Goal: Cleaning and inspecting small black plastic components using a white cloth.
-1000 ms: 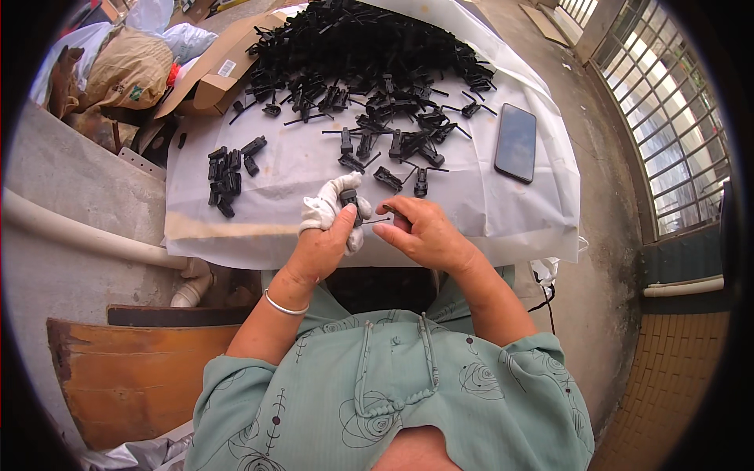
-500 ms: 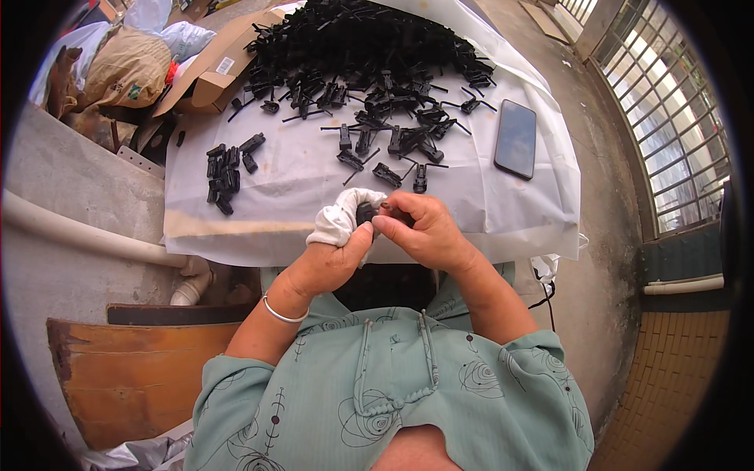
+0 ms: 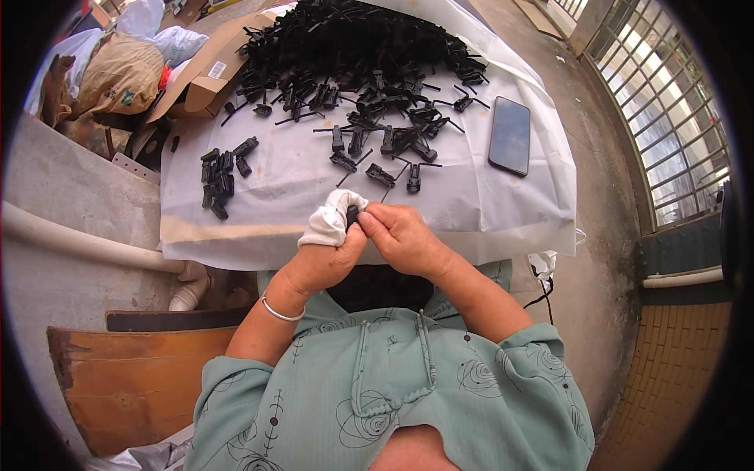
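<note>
Black plastic clip part (image 3: 353, 213) sits pinched between both our hands at table edge, 6 o'clock of the white sheet (image 3: 298, 169). Small and mostly hidden by fingers, so its exact shape is unclear.

Risks as we judge them:
- Part is held right over the sheet's near edge. A slip likely sends it into the lap or down to the floor, not back on the table.
- White cloth (image 3: 334, 220) wraps our left fingertips. Cloth dulls feel and could snag on the part or slide.
- Loose black parts (image 3: 377, 141) lie just at 12 o'clock of the hands. A forward jerk could scatter them into the sorted row (image 3: 222, 174) at 10 o'clock.
- Smartphone (image 3: 510, 135) at 2 o'clock is well apart, low risk.

Hands:
- Left hand (image 3: 326, 255): curled tight, cloth-covered finger and thumb clamped on the part's left side. Bangle (image 3: 281, 312) on the wrist.
- Right hand (image 3: 400, 235): fingers bent in, thumb and forefinger tips pressing the part from the right. Nearly closed, nothing else in it.

Big black heap (image 3: 353, 39) at 12 o'clock, cardboard box (image 3: 206, 82) at 11.
</note>
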### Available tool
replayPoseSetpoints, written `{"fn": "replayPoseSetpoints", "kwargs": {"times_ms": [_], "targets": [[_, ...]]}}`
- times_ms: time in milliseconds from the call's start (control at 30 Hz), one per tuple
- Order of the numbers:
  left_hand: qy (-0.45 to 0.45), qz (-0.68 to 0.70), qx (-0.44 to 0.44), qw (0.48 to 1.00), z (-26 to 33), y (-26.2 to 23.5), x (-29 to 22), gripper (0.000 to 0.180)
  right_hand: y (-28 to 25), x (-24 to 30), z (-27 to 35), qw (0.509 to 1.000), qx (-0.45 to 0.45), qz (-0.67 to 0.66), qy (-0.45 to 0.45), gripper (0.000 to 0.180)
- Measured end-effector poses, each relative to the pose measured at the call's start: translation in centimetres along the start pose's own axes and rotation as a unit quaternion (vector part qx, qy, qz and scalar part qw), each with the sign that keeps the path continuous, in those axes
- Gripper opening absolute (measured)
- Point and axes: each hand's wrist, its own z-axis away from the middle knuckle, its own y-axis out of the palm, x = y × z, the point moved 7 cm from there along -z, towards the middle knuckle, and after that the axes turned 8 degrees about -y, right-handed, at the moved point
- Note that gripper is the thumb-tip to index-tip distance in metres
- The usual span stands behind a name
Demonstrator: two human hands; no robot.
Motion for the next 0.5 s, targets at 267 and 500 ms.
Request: {"fn": "replayPoseSetpoints", "kwargs": {"times_ms": [267, 500], "targets": [[0.028, -0.482, -0.284, 0.829, -1.2, -9.3, -0.5, 0.041, -4.7, -3.6, -1.4, 0.907, -0.016, 0.42, 0.027, 0.013], [0.06, -0.254, -0.148, 0.954, -1.2, -2.6, -0.7, 0.029, -3.3, -3.7, -1.7, 0.881, 0.02, 0.471, -0.044, 0.009]]}}
